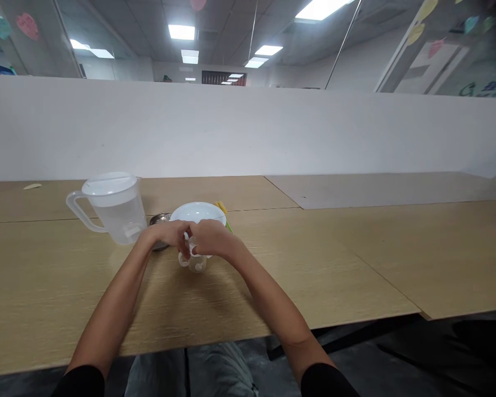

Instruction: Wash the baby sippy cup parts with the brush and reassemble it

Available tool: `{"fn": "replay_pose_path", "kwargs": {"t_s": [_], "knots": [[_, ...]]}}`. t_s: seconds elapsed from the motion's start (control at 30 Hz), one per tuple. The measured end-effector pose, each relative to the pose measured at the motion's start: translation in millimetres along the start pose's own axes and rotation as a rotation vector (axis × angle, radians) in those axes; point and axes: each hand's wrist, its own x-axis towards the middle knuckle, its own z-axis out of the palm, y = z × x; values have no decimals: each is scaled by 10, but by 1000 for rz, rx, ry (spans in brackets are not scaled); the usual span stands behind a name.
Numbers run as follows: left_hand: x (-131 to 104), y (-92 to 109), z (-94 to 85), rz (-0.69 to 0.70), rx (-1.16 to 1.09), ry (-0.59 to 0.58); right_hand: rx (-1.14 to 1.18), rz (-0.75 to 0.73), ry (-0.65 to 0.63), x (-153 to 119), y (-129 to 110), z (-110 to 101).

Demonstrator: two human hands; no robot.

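Both left hand (176,234) and right hand (210,237) meet at a clear cup (197,265) near a white bowl (197,209); their grip cannot be told.

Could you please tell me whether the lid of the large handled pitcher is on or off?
On: the white lid sits across the top of the pitcher, covering its mouth.

There is one pitcher (122,212), one white bowl (198,210) and one clear cup (197,264).
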Motion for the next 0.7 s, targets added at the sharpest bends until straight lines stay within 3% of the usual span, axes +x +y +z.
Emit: {"fn": "replay_pose_path", "kwargs": {"t_s": [0.3, 0.5, 0.6, 0.7], "knots": [[35, -77, 42, -10, -99, -47, 11, 66, -19, 64, -34, 39], [-99, -90, -68, 23, -69, 20, 20, 74, 21, 117, 13, 109], [-212, -248, -195, 59, -181, 171, -30, 72, 45, 87, 9, 94], [-207, -495, -268, -53, -115, 474, -49, 84, 65, 25, 7, 33]]}}
